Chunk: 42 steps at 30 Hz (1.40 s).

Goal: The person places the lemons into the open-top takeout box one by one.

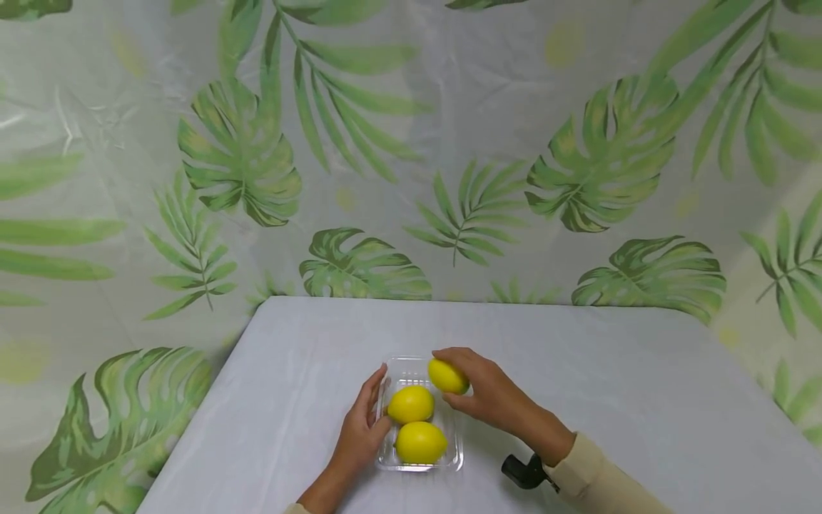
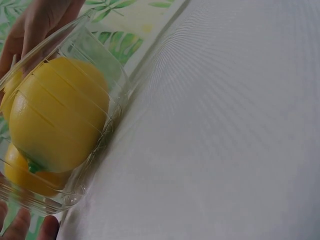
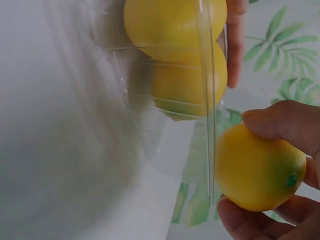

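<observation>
Unlabelled lemon [image 1: 447, 376] — right grip [image 1: 486, 392]

A white-clothed table [image 1: 642, 400] stands against a glossy, creased plastic curtain [image 1: 411, 143] printed with green palm and monstera leaves, which surrounds it behind and at both sides under soft even light

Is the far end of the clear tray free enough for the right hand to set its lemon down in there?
Probably yes. The right hand holds a lemon over the far end of the clear tray, which looks bare. Two lemons fill the rest, and the left hand rests along the tray's left side.
</observation>
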{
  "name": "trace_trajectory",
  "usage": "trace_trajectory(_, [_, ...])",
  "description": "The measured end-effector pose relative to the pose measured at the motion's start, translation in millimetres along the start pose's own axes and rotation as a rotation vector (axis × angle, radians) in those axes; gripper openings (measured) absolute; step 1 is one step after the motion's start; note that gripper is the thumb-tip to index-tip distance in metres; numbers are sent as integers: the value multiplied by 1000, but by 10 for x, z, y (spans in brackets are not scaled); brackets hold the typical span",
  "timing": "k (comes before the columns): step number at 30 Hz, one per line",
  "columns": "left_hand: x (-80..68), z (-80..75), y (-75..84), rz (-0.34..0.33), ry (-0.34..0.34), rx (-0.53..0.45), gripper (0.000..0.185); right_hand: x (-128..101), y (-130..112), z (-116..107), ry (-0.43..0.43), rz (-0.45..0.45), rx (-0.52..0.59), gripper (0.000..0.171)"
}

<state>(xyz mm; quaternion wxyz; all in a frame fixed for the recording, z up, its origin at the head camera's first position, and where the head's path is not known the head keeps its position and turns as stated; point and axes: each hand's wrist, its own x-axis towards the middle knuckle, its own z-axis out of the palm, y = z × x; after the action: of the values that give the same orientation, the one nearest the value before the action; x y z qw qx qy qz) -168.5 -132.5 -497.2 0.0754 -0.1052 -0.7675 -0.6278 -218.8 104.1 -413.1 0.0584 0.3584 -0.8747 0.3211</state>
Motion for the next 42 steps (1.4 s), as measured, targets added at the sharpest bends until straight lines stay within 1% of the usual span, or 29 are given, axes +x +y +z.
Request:
trace_trajectory(4, [-22,-15,13,2,8,-1,72,13,-15,58,-20,-3,-19,55])
trace_trajectory(10, [32,-20,16,14,0,10,72,71,-9,89,-3,-68,-109,58])
trace_trajectory(15, [70,15,21,14,11,26,70,94,8,92,-29,-62,-154,60])
trace_trajectory(17, [65,23,59,6,15,24,68,81,7,89,-30,-53,-155,61])
trace_trajectory(22, [-4,-9,272,-21,9,19,66,41,5,91,-26,-60,-143,64])
trace_trajectory(23, [-16,-16,276,-21,10,24,66,34,5,92,-29,-58,-138,65])
trace_trajectory(24, [-21,-24,257,-14,8,32,66,27,3,90,-33,-56,-132,66])
trace_trajectory(29, [-16,-46,38,14,7,33,67,10,7,91,-54,-16,-106,66])
trace_trajectory(30, [-14,-56,18,14,4,33,66,11,7,91,-56,-16,-103,66])
trace_trajectory(32, [-8,-65,11,3,0,32,66,5,12,87,-50,-25,-98,66])
trace_trajectory(36, [31,-87,-8,27,-14,15,65,-9,26,66,-25,-34,-77,64])
trace_trajectory(41, [73,-96,-7,56,-41,-54,64,-63,71,31,11,-7,-62,64])
trace_trajectory(42, [74,-104,-1,47,-41,-65,64,-76,77,24,15,-3,-63,64])
